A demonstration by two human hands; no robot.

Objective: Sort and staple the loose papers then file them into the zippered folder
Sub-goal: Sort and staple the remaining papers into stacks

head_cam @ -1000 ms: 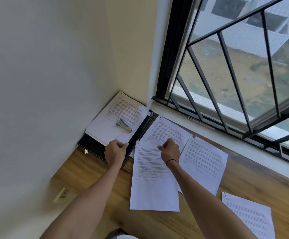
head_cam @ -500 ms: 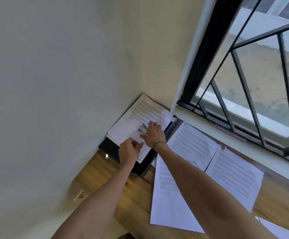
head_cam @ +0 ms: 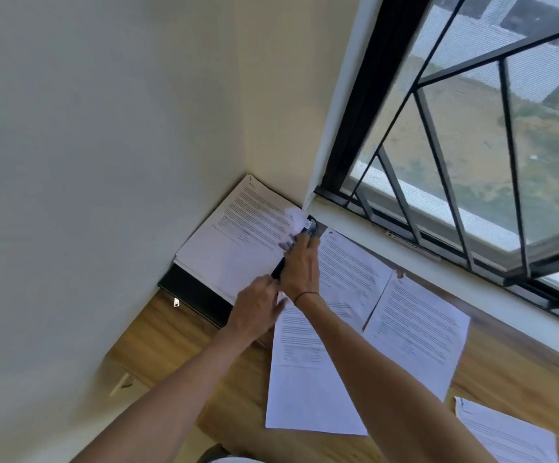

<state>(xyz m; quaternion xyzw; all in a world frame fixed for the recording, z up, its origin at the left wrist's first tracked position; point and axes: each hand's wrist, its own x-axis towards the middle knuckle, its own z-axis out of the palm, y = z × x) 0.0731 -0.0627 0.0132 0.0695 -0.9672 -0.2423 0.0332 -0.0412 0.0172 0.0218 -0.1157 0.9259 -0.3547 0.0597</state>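
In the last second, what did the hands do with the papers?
The right hand left the loose sheets and reached over to the paper stack on the black folder, onto the stapler there; whether it grips it is blurred. The left hand stayed at the folder's near edge. The sheets on the table lay as before.

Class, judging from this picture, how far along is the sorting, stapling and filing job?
Done: one stack of papers lies on the black folder. In hand: both hands are at that stack's edge, right hand and left hand. Left: loose sheets on the desk, unfiled.
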